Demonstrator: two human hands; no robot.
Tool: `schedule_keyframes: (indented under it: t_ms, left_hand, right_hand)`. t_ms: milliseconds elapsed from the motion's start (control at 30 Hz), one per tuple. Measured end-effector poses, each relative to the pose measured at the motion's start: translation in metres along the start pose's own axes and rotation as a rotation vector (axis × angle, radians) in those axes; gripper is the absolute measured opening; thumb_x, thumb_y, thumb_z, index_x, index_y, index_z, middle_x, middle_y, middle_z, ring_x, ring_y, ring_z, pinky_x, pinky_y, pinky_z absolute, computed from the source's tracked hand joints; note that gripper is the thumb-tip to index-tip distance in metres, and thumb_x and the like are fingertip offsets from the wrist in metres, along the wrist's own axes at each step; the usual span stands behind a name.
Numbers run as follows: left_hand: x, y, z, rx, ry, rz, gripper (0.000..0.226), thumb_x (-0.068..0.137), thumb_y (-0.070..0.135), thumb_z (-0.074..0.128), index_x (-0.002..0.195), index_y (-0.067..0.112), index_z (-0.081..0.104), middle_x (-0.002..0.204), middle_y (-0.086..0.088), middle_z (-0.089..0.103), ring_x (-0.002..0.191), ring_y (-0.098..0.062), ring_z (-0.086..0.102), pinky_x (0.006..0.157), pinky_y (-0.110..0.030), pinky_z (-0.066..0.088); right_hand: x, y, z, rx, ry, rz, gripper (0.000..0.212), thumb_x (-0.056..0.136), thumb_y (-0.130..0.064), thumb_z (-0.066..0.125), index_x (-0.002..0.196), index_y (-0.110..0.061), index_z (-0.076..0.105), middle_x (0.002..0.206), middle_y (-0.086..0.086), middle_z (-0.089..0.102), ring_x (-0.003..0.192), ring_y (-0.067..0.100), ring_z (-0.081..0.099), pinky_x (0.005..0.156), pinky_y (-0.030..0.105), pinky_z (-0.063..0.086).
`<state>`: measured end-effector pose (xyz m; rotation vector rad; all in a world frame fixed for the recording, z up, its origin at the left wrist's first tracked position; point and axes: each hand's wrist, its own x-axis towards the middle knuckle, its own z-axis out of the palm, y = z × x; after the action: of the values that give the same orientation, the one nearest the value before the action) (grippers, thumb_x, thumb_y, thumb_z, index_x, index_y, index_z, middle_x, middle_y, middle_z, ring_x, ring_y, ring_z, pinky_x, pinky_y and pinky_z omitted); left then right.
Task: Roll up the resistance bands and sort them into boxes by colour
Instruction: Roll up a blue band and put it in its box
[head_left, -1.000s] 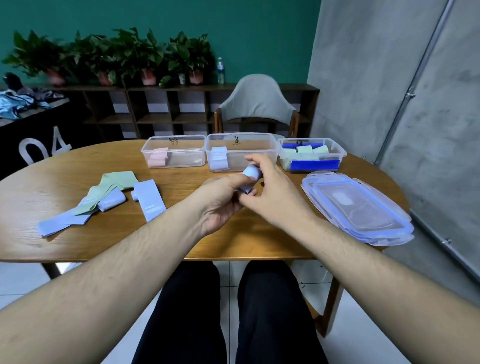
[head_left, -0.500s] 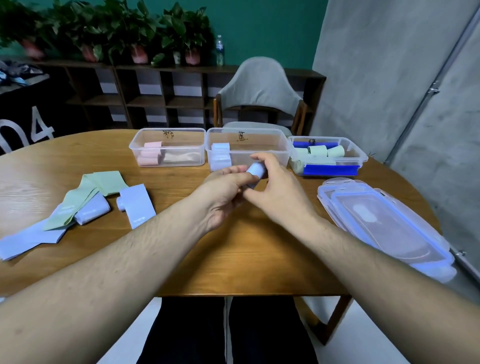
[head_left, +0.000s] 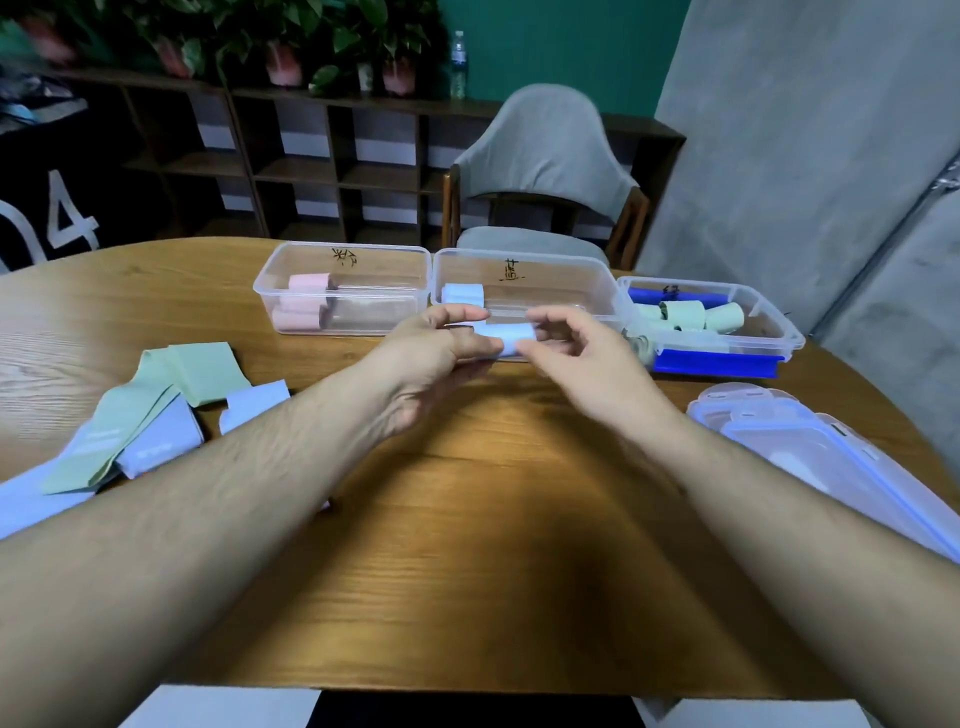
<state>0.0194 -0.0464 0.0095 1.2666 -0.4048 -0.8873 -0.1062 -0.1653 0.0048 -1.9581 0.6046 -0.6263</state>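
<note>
Wooden bench (head_left: 467, 545) carries, at far left, loose green and lilac bands (head_left: 156, 415) lying flat. Beyond stand 3 clear boxes: pink box (head_left: 343, 260), lilac box (head_left: 519, 260), green box (head_left: 774, 338). The left hand (head_left: 431, 358) pinches the rolled lilac band (head_left: 506, 340) before the lilac box; the right hand (head_left: 587, 358), fingers loosely curled, touches its end. It looks light, soft and springy, so grip around the roll's middle to stop unwinding.

Bare tabletop (head_left: 493, 545) open centre-front; loose bands (head_left: 156, 415) block left, stacked lids (head_left: 831, 457) right, three open boxes (head_left: 519, 275) line the far side.
</note>
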Motion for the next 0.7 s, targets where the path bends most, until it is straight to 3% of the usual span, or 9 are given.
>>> schedule_keyframes:
  t_ms: [100,367,467,567,700]
  left_hand:
    - [0.012,0.007,-0.002,-0.003,-0.035,0.020,0.032,0.085,-0.012,0.065,0.106,0.010,0.062,0.113,-0.019,0.061,0.089,-0.022,0.068,0.083,-0.028,0.059]
    - [0.073,0.037,0.000,0.212,-0.067,0.096,0.020,0.088,-0.002,0.067,0.100,0.012,0.062,0.098,-0.010,0.066,0.081,-0.019,0.068,0.079,-0.026,0.059]
    - [0.105,0.047,-0.001,0.551,0.011,0.191,0.008,0.091,0.013,0.067,0.098,0.017,0.066,0.087,-0.003,0.066,0.071,-0.013,0.060,0.071,-0.024,0.053]
    - [0.132,0.054,-0.008,0.949,0.086,0.354,0.011,0.095,0.020,0.061,0.102,0.022,0.069,0.095,0.002,0.068,0.086,-0.012,0.060,0.080,-0.027,0.049]
    - [0.157,0.058,-0.014,1.439,0.052,0.417,0.022,0.096,0.019,0.054,0.108,0.024,0.072,0.108,0.005,0.070,0.101,-0.017,0.064,0.083,-0.027,0.049]
  right_hand:
    - [0.022,0.000,-0.002,0.086,-0.013,0.054,0.021,0.091,-0.023,0.071,0.111,-0.029,0.068,0.101,-0.003,0.070,0.087,0.011,0.068,0.082,0.026,0.056]
    - [0.086,-0.015,-0.015,0.197,-0.034,0.158,0.014,0.087,-0.012,0.074,0.100,-0.017,0.069,0.089,0.005,0.071,0.071,0.014,0.065,0.060,0.023,0.053]
    - [0.115,-0.013,-0.018,0.208,-0.020,0.220,0.020,0.086,-0.006,0.074,0.104,-0.011,0.065,0.084,0.010,0.068,0.063,0.015,0.062,0.053,0.023,0.051]
    - [0.141,-0.004,-0.019,0.144,-0.013,0.278,0.017,0.086,-0.001,0.072,0.097,-0.010,0.062,0.082,0.013,0.067,0.059,0.016,0.061,0.051,0.022,0.052]
    - [0.170,0.012,-0.014,0.050,-0.030,0.390,0.015,0.091,0.001,0.065,0.087,-0.012,0.058,0.080,0.010,0.063,0.064,0.014,0.060,0.059,0.021,0.056]
